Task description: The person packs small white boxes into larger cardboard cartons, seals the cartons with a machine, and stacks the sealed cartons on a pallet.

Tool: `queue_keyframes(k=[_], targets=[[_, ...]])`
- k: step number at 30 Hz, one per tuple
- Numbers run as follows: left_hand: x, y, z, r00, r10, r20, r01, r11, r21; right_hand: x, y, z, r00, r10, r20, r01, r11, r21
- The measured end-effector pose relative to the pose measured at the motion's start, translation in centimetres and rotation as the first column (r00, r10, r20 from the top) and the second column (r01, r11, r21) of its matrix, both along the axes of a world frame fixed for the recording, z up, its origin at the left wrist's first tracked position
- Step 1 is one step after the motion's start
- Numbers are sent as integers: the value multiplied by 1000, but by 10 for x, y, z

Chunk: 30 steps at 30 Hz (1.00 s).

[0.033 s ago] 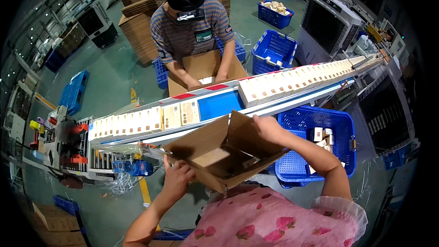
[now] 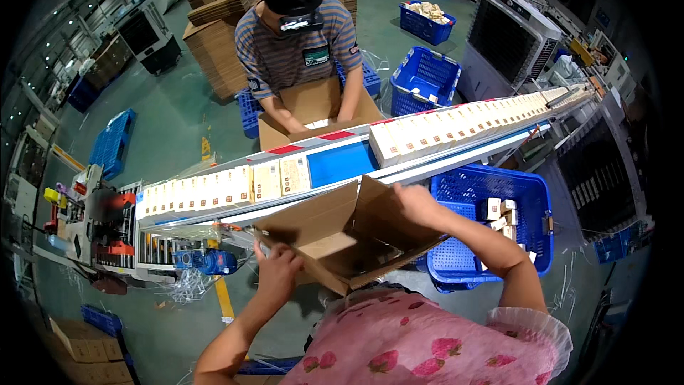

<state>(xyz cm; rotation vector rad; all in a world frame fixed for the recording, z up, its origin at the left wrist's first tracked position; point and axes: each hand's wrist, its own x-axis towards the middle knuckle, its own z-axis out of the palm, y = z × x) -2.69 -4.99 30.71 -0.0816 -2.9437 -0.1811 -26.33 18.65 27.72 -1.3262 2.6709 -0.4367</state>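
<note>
Holding the open brown cardboard box close to the long belt of small boxes, the left hand fingers grip its flap while the right hand presses inside, nothing moved.

Left hand raised, fingers curled in grip; right hand extended forward, gripping.
</note>
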Motion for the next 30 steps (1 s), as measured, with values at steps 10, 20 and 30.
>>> queue_keyframes(k=[10,20,30], targets=[[-20,51,-47,632,-735,247,674,678,295,62,28,6,905,-355,234,286,915,283],[-25,65,-162,819,-415,397,360,910,207,100,-22,-67,698,684,-210,-577,711,402],[-52,96,-32,123,-882,455,110,468,877,61,-39,22,687,471,553,-561,828,-9]])
